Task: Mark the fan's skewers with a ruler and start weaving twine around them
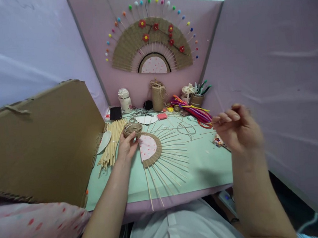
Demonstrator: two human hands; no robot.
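Observation:
My left hand grips a ball of brown twine above the table, beside a half-round fan frame. That frame has a pink spotted fabric centre, a woven twine band around it and several thin sticks spreading outward to the right and front. My right hand is raised high at the right, apart from the frame, with its fingers curled in toward the thumb. Whether a strand of twine lies between those fingers cannot be made out.
A bundle of wooden sticks and a cardboard sheet lie left. Behind stand a white jar, a twine-wrapped holder, pipe cleaners and a cup of tools. A finished-looking fan hangs on the back panel.

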